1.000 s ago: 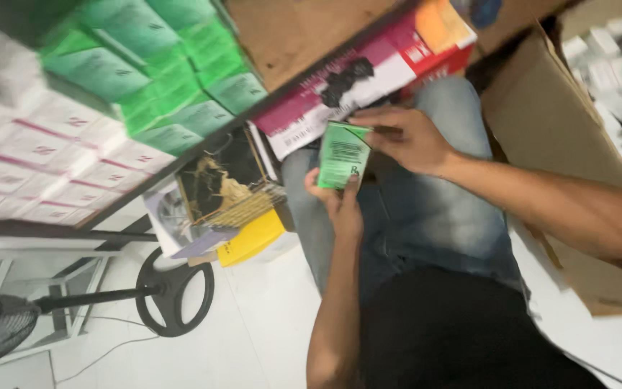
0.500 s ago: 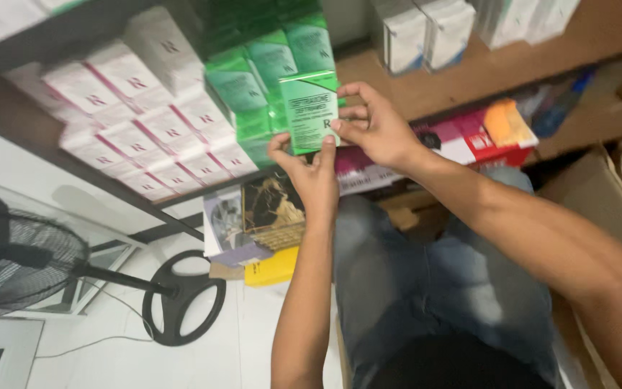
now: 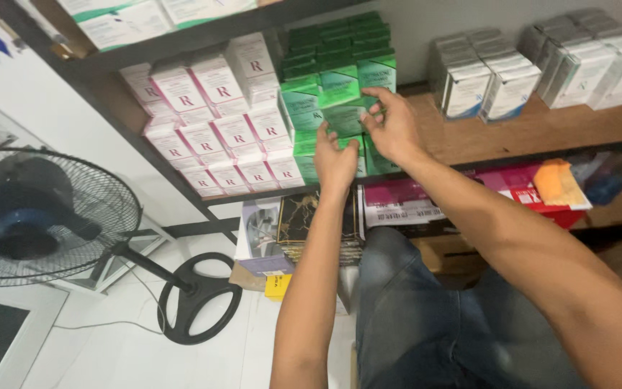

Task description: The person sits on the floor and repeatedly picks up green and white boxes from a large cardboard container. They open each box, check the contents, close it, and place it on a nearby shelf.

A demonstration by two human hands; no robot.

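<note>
Fingers (image 3: 377, 101) of right hand (image 3: 391, 128) spread half open over a green box (image 3: 347, 119) in the green stack (image 3: 340, 79) at the shelf (image 3: 541, 133) front edge, touching its face and side. Left hand (image 3: 335, 160) flat beneath, fingertips against the same box, thumb tucked; no closed grip visible. Pink-and-white boxes (image 3: 210, 122) stacked just left of the green ones. Grey-white boxes (image 3: 484, 83) well apart toward the right end. Black fan (image 3: 37, 212) on floor at left.

Stockroom: shelves (image 3: 512, 137) of boxes (image 3: 210, 115) (stacked)
</note>
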